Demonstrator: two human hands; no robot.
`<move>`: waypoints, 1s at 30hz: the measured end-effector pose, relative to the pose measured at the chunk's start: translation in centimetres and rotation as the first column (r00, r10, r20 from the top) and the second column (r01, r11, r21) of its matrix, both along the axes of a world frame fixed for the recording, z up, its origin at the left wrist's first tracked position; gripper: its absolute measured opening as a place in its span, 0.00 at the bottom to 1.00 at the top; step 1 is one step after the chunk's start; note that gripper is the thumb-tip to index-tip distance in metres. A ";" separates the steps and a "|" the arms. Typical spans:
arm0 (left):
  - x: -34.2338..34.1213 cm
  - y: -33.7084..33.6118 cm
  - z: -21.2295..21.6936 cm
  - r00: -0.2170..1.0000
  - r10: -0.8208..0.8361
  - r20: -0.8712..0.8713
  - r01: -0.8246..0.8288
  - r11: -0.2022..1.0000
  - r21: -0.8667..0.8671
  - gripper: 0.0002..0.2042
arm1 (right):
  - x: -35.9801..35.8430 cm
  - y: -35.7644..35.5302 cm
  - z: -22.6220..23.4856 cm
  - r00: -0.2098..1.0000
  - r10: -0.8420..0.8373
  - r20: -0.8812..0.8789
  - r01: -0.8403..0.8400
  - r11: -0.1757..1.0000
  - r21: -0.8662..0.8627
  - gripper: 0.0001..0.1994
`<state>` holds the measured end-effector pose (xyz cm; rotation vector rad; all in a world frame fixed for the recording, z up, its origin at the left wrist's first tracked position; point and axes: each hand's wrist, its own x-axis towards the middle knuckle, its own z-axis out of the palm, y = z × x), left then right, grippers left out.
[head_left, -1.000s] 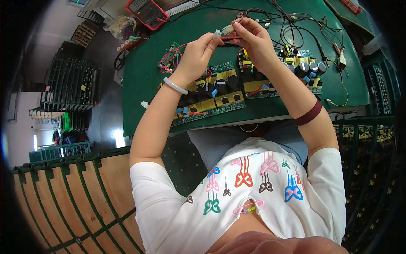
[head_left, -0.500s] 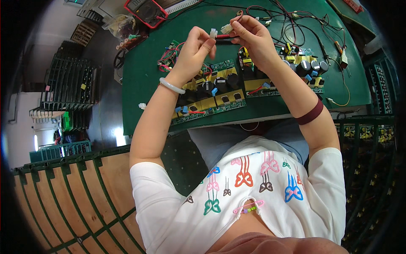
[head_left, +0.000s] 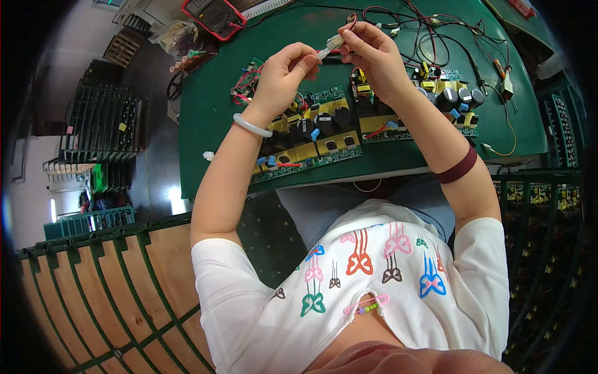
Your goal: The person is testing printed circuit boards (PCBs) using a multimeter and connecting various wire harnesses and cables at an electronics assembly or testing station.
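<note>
Assembly appears mid-step — small white connector is pinched between left hand and right hand, raised above green bench, not yet seated on circuit boards below. Both hands grip it at fingertips, forearms angled inward — wires lie beyond.

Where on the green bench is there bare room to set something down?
Bare green table lies left of the circuit boards, beside a small white piece. A thin strip runs along the near edge. The far side is crowded with tangled wires and a red-cased meter.
</note>
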<state>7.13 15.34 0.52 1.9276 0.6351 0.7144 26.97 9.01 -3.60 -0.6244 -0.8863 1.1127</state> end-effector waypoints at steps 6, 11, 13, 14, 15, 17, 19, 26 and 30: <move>-0.2 0.3 -0.2 1.000 0.028 0.007 -0.028 1.000 -0.001 0.10 | -0.2 -0.1 0.0 0.999 -0.004 0.047 0.003 1.000 0.028 0.10; -0.1 0.3 0.1 0.997 0.046 -0.060 -0.042 0.997 0.063 0.10 | -0.4 0.1 0.0 0.987 -0.046 0.153 0.038 0.998 0.052 0.10; 0.0 0.2 0.0 0.998 0.050 -0.035 -0.048 0.997 0.062 0.10 | -0.4 0.2 0.0 0.987 -0.039 0.157 0.036 0.999 0.018 0.10; 0.2 0.1 0.0 0.998 0.058 -0.037 -0.056 0.998 0.038 0.09 | -0.4 0.3 0.0 0.987 -0.040 0.158 0.037 0.999 0.019 0.10; 0.3 0.0 0.0 0.997 0.063 -0.039 -0.063 0.998 0.012 0.09 | -0.4 0.4 0.0 0.982 -0.047 0.182 0.048 0.999 -0.002 0.11; 0.3 0.5 -0.2 0.997 0.068 -0.036 -0.068 0.998 0.014 0.09 | -0.5 0.5 0.1 0.976 -0.063 0.210 0.068 0.998 -0.019 0.11; 0.7 0.9 -0.4 0.997 0.079 -0.027 -0.078 0.997 0.014 0.09 | -0.1 0.2 0.5 0.968 -0.073 0.239 0.075 0.997 0.000 0.12; -0.9 6.2 -3.4 0.963 0.271 0.003 -0.270 0.958 0.098 0.18 | 2.1 -1.8 3.1 0.974 -0.206 0.098 0.221 0.960 -0.173 0.16; -1.1 2.2 -0.8 0.909 0.416 -0.002 -0.377 0.826 0.418 0.19 | 12.4 -6.8 4.9 0.369 -0.275 0.888 0.496 0.866 0.062 0.11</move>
